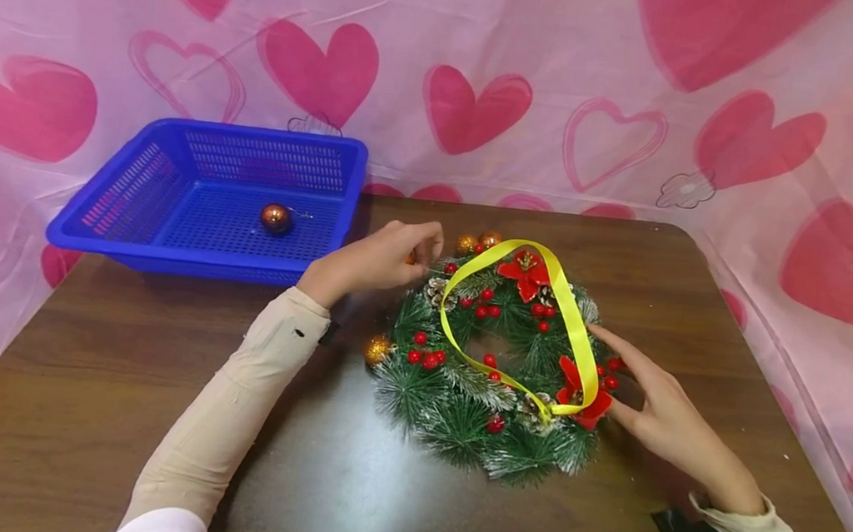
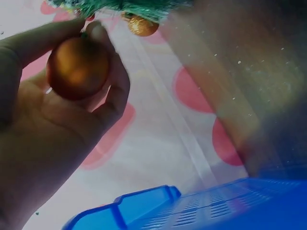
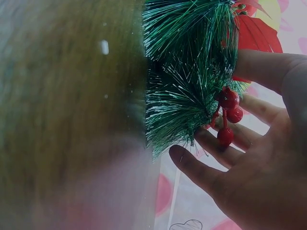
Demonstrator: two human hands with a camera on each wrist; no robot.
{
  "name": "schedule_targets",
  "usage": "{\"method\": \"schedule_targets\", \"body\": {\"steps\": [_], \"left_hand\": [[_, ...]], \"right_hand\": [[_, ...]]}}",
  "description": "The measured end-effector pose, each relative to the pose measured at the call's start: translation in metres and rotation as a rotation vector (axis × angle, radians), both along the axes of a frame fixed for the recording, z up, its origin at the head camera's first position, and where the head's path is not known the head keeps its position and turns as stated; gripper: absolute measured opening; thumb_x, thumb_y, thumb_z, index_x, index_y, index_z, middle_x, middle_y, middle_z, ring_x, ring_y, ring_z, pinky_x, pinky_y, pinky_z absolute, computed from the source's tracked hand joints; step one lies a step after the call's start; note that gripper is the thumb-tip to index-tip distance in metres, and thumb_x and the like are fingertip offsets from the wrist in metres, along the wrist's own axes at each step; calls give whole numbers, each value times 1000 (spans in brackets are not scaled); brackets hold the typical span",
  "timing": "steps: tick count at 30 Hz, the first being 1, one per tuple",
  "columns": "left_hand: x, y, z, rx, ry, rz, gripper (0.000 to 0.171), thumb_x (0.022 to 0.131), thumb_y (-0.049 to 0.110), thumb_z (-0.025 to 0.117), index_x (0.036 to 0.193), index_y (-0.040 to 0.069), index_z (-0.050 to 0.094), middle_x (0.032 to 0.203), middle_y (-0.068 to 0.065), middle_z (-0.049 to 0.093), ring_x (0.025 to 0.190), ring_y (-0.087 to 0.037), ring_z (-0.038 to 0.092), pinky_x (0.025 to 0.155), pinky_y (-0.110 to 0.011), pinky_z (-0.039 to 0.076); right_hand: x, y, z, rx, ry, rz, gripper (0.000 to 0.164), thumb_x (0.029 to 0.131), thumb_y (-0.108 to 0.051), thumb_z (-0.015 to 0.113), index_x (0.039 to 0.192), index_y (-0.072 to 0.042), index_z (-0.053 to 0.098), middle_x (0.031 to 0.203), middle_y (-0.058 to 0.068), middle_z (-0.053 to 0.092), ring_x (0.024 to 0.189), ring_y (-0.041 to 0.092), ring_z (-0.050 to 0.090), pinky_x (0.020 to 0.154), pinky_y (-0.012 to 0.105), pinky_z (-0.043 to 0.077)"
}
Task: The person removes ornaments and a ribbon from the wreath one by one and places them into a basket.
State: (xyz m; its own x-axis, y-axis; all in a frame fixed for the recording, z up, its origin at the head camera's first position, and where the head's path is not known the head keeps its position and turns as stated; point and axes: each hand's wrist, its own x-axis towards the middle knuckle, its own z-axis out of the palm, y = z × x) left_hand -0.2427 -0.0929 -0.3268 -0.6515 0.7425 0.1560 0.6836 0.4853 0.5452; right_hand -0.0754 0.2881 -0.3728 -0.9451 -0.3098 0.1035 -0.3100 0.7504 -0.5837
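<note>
A green Christmas wreath [image 1: 453, 410] with red berries, red flowers and pine cones lies on the table, a loop of yellow ribbon [image 1: 578, 345] on top of it. At its upper left edge my left hand [image 1: 389, 259] pinches a copper-coloured bauble [image 2: 79, 67] by its top between thumb and fingers; in the head view the hand mostly hides this bauble. Spread fingers of my right hand [image 1: 663, 410] rest at the wreath's right edge, by a red flower [image 1: 589, 400] and a cluster of red berries [image 3: 228, 100].
A blue plastic basket [image 1: 205, 261] stands at the back left with one copper bauble [image 1: 276, 218] inside. Gold glittery baubles hang at the wreath's left edge [image 1: 378, 350] and top [image 1: 466, 245]. Behind the wooden table [image 1: 291, 456] hangs a pink heart-patterned cloth [image 1: 557, 42].
</note>
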Motion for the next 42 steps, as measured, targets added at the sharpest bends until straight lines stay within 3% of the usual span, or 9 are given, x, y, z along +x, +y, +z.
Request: {"method": "schedule_targets", "body": {"steps": [7, 11, 15, 23, 27, 31, 34, 36, 42], "left_hand": [[4, 1, 7, -76, -15, -2, 12, 85, -2, 63, 88, 9, 64, 82, -2, 66, 77, -16, 61, 72, -31, 51], [7, 3, 9, -97, 42, 27, 13, 85, -2, 64, 83, 9, 70, 78, 0, 67, 72, -15, 60, 69, -30, 51], [10, 7, 7, -121, 101, 52, 17, 85, -4, 60, 77, 9, 67, 72, 0, 61, 67, -14, 55, 64, -30, 48], [11, 14, 5, -54, 181, 97, 14, 97, 6, 56, 85, 11, 60, 74, 1, 55, 65, -13, 50, 62, -30, 44], [10, 19, -2, -10, 238, 104, 13, 101, 10, 54, 88, 11, 54, 74, 1, 53, 65, -14, 48, 61, -31, 42], [8, 20, -8, 23, 290, 188, 9, 101, 9, 52, 91, 10, 52, 75, 0, 54, 66, -17, 51, 61, -35, 45], [7, 17, -9, 35, 256, 274, 6, 100, 8, 51, 94, 9, 54, 76, -2, 57, 67, -19, 55, 62, -38, 47], [6, 15, -10, 24, 207, 297, 8, 99, 7, 50, 92, 9, 54, 75, -2, 57, 66, -19, 54, 62, -38, 47], [5, 13, -11, -23, 99, 203, 9, 97, 3, 53, 90, 8, 54, 76, -1, 53, 68, -18, 51, 65, -33, 43]], "right_hand": [[1, 1, 0, -6, -14, -8, 91, 84, -14, 81, 156, -35, 29, 152, 14, 43, 123, 44, 52, 90, 75, 37], [0, 1, 1, -10, -22, -6, 91, 84, -16, 81, 156, -35, 28, 152, 14, 43, 122, 44, 52, 89, 76, 37], [0, 1, 1, -13, -30, -6, 91, 84, -16, 81, 156, -36, 28, 152, 14, 42, 122, 45, 52, 89, 77, 36], [-1, 1, 1, -17, -26, -5, 91, 83, -16, 81, 156, -35, 29, 152, 14, 42, 123, 46, 51, 90, 76, 37], [0, 1, 1, -20, -34, -5, 93, 83, -14, 81, 156, -36, 28, 153, 15, 41, 123, 46, 51, 89, 77, 37], [-2, 0, 2, -14, -33, -5, 95, 82, -11, 81, 157, -35, 26, 152, 16, 42, 125, 46, 49, 90, 77, 37], [-4, 0, 3, -2, -16, -2, 97, 81, -7, 81, 157, -33, 26, 151, 19, 42, 127, 47, 47, 90, 77, 36], [-5, 0, 2, 0, 1, 1, 97, 80, -4, 80, 157, -32, 28, 152, 19, 41, 129, 48, 45, 90, 77, 36], [-3, 3, 0, 1, 8, 6, 95, 82, 0, 77, 156, -33, 29, 155, 16, 38, 132, 49, 42, 91, 77, 35]]}}
